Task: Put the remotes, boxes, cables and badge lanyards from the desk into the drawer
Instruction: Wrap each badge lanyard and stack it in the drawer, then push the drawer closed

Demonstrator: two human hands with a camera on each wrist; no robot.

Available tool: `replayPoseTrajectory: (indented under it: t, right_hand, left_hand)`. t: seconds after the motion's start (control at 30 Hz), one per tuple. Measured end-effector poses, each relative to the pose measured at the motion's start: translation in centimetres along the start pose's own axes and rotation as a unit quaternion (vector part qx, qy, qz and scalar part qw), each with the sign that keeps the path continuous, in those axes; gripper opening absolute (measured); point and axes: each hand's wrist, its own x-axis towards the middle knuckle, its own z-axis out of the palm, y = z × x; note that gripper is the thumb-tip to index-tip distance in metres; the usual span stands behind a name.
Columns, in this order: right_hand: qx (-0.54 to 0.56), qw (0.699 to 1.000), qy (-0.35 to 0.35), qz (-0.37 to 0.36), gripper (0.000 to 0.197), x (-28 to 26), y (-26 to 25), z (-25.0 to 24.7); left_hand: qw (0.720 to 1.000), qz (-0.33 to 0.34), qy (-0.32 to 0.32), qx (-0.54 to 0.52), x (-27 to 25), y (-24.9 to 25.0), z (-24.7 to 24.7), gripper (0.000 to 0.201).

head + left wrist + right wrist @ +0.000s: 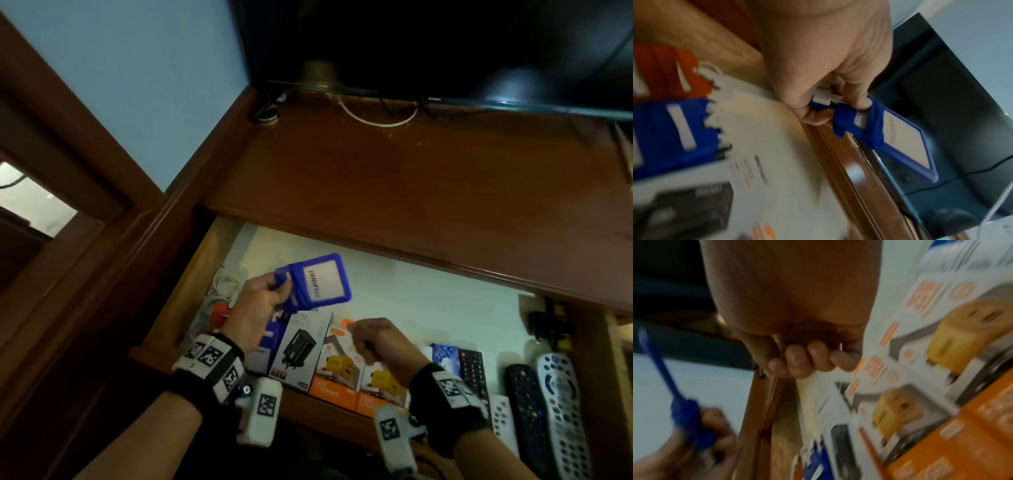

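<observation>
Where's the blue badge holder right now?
In the head view the blue badge holder is in the left hand, held above the open drawer's left side, over the charger boxes.

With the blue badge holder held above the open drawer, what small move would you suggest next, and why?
Probably lower the left hand and set the blue badge holder on the bare pale floor of the drawer behind the charger boxes. The holder hangs above the drawer, gripped at one end; that patch looks free. The right hand is curled and seems to hold nothing.
</observation>
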Motion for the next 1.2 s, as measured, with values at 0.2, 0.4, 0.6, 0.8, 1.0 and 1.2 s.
replayPoseTrajectory:
  t: [0.2, 0.4, 0.6, 0.8, 1.0, 1.2]
  right_hand:
    - [-0.079, 0.991, 0.100, 0.045, 0.043, -3.3, 4.2, -5.7]
    - [-0.188, 0.941, 0.246, 0.140, 0.045, -6.9, 8.2, -5.3]
    - [-0.359, 0.855, 0.300, 0.224, 0.027, -8.6, 10.0, 0.0]
    - [-0.420, 0.792, 0.401, 0.190, 0.026, -6.0, 9.2, 6.3]
    - [-0.415, 0.785, 0.423, 0.180, 0.023, -4.1, 9.0, 10.4]
    - [-0.413, 0.772, 0.474, 0.098, 0.022, -3.2, 10.3, 12.5]
  left_hand:
    - [0.932, -0.012, -0.032, 0.361, 2.7, 1.2, -8.3, 0.008]
    - [0.670, -0.015, -0.168, 0.723, 6.7, 0.6, -12.2, 0.012]
    - [0.545, 0.003, -0.235, 0.805, 9.0, -1.8, -12.0, 0.011]
    - [0.485, 0.095, -0.194, 0.847, 9.9, -3.5, -12.3, 0.024]
    - [0.621, 0.188, -0.152, 0.746, 6.5, -5.0, -12.0, 0.047]
    - [0.722, 0.208, -0.360, 0.552, 1.4, -8.1, -9.8, 0.043]
